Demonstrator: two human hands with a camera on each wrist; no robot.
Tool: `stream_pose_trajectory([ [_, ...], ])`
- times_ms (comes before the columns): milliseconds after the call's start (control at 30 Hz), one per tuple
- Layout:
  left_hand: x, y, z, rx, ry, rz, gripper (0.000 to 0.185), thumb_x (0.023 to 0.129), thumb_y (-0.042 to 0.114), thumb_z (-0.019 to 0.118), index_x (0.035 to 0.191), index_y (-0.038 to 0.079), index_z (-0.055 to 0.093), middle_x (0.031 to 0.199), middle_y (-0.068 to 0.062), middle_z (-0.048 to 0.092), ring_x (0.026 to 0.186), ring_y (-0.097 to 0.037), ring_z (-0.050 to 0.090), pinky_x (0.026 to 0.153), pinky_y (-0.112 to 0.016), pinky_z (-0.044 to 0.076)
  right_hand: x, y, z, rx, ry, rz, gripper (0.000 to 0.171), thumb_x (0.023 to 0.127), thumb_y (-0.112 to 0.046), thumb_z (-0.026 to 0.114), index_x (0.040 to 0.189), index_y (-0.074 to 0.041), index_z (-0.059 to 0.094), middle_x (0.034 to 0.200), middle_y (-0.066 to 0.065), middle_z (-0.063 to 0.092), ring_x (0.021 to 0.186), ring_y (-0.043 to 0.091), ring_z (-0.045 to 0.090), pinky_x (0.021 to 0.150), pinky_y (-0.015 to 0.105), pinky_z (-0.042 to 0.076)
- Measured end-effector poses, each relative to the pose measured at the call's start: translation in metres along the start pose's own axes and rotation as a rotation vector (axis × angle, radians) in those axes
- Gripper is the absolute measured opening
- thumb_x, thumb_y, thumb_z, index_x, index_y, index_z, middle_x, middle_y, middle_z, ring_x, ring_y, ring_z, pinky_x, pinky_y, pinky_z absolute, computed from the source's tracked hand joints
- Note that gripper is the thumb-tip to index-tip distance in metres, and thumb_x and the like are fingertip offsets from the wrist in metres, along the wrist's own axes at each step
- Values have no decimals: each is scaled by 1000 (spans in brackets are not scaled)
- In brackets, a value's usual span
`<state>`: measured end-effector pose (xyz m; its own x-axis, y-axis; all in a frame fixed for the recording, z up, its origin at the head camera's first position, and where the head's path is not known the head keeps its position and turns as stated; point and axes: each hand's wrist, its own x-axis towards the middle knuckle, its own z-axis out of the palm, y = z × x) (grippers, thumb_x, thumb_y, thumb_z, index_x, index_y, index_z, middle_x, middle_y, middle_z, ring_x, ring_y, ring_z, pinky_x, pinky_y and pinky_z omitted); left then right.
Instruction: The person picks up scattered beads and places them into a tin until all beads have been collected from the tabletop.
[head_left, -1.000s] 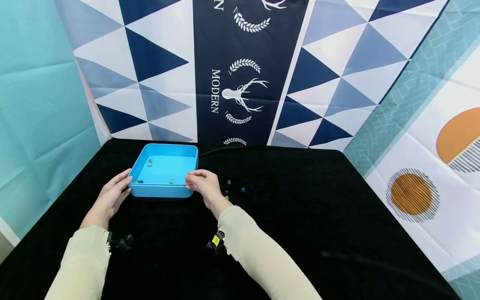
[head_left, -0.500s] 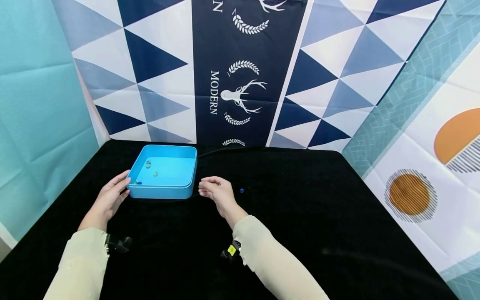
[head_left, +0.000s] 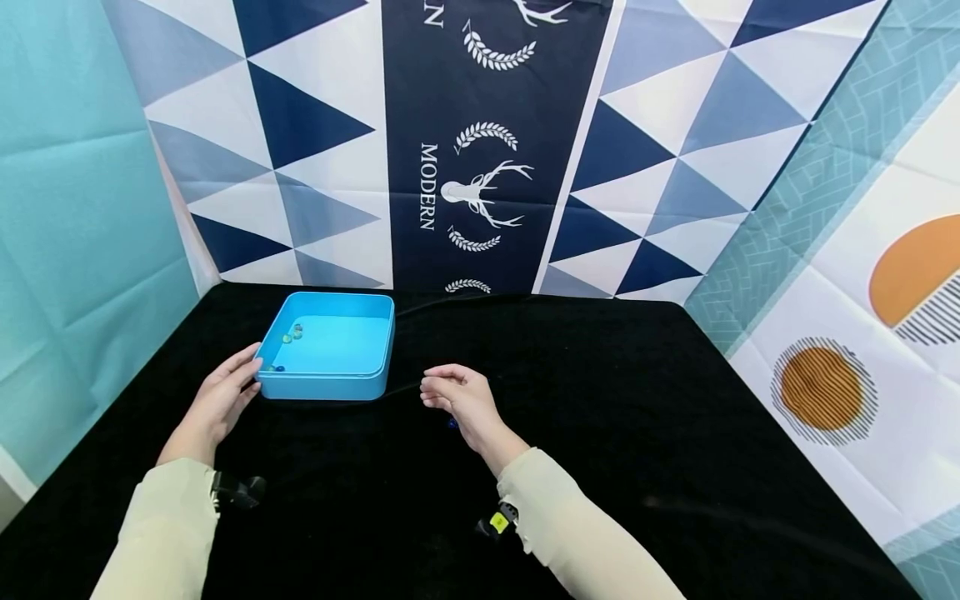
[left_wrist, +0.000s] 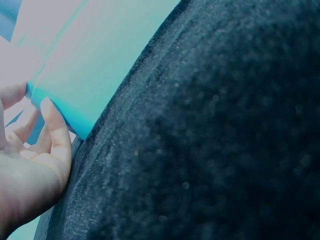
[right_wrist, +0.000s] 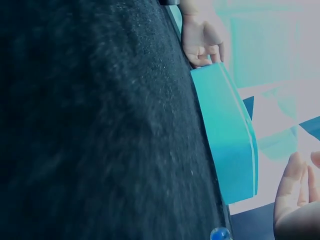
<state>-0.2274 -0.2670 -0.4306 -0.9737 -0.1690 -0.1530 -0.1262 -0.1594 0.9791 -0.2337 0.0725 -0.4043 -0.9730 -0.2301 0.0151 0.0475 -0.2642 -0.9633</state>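
With the left hand (head_left: 217,398) flat-fingered against the blue tray (head_left: 327,382) at far left, the loosely curled, empty right hand (head_left: 461,400) hovers over a blue marble (head_left: 452,423), likely calling for a pinch next.

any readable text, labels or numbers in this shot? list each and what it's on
"MODERN", white letters running vertically, on the dark blue backdrop panel left of the stag emblem.
"N", the end of a word cut off by the frame top, on the same panel.
Yellow tag at the right wrist: too small to read.
Blue tray: no text.
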Motion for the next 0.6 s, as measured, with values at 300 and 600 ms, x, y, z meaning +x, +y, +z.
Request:
stream_pose_trajectory([
  [300,0,2,0,0,10,-6,71,90,39,59,148,16,26,154,-3,16,120,-13,34,74,-10,42,-14,-4,-20,-22,25,-24,19,84,5,62,101,13,59,78,8,65,66,15,62,65,27,52],
  [600,-1,3,0,-17,8,-15,71,90,38,60,148,16,27,153,-2,18,109,-6,40,75,-11,42,-16,-10,-40,-30,54,-28,24,83,6,62,103,17,56,77,9,65,64,15,62,63,27,52],
])
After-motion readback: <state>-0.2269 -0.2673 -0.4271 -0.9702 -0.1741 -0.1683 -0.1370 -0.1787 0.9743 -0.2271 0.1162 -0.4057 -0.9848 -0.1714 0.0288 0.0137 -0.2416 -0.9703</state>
